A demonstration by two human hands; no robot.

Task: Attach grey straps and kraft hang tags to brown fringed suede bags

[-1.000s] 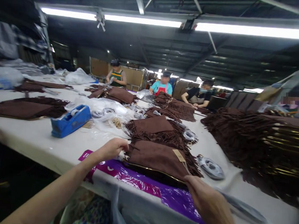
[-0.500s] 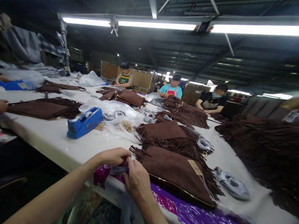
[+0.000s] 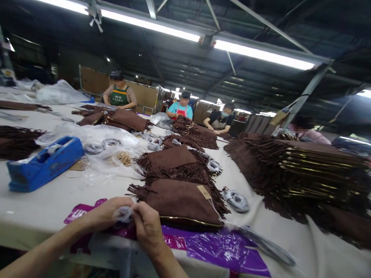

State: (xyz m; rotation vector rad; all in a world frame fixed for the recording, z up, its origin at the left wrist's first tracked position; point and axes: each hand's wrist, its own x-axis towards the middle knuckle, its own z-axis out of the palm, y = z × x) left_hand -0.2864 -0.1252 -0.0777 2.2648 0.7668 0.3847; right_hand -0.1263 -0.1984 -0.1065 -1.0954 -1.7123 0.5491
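My left hand (image 3: 104,213) and my right hand (image 3: 147,227) meet at the near edge of the table, both pinching a small clear plastic packet (image 3: 123,213) between the fingertips. Under them lies a purple plastic bag (image 3: 217,247) spread flat. Just beyond my right hand sits a brown suede fringed bag (image 3: 178,202) with a tan tag (image 3: 204,192) and a gold zip edge. A second brown fringed bag (image 3: 172,159) lies behind it.
A blue tape dispenser (image 3: 44,163) stands at the left. Clear plastic bags (image 3: 108,146) and coiled straps in packets (image 3: 235,200) lie mid-table. A tall stack of fringed bags (image 3: 313,173) fills the right. Several other people work at the far side.
My right hand came from the bag's right corner over to my left hand, and both now hold the small plastic packet. My view swung right.
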